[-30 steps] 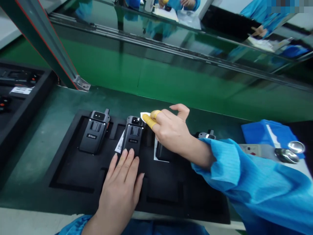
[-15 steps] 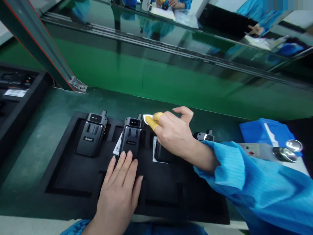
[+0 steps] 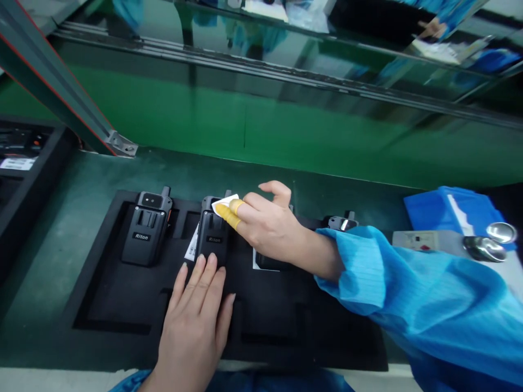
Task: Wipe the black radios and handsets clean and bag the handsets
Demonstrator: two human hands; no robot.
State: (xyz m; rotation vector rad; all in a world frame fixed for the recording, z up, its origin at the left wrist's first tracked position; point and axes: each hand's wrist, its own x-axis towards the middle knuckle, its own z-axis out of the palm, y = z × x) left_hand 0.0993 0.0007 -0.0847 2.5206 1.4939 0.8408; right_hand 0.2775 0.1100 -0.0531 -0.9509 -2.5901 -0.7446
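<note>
My left hand [image 3: 195, 318] lies flat with its fingertips on the lower end of a black handheld radio [image 3: 213, 239] marked "Riton". In my right hand [image 3: 265, 223], two fingers wearing yellow finger cots pinch a small white wipe [image 3: 223, 202] over the camera window at the top of that radio. The wipe and fingers hide part of the window. A white label [image 3: 192, 245] sticks out beside the radio. Another radio [image 3: 143, 231] lies to the left in the black foam tray [image 3: 163, 343]. My right hand and forearm partly cover two more radios to the right.
At right stand a blue box [image 3: 433, 209], a pale bottle [image 3: 427, 240] lying or leaning, and a shiny metal-capped container [image 3: 484, 249]. Another foam tray [image 3: 44, 188] is at left. A metal post [image 3: 69, 98] and green partition [image 3: 196, 120] bound the back; a person's hand [image 3: 433, 27] shows beyond.
My right hand has moved left with the wipe, from beside the radio's antenna onto its camera window. My left hand stays on the radio's lower end. The view has shifted slightly.
</note>
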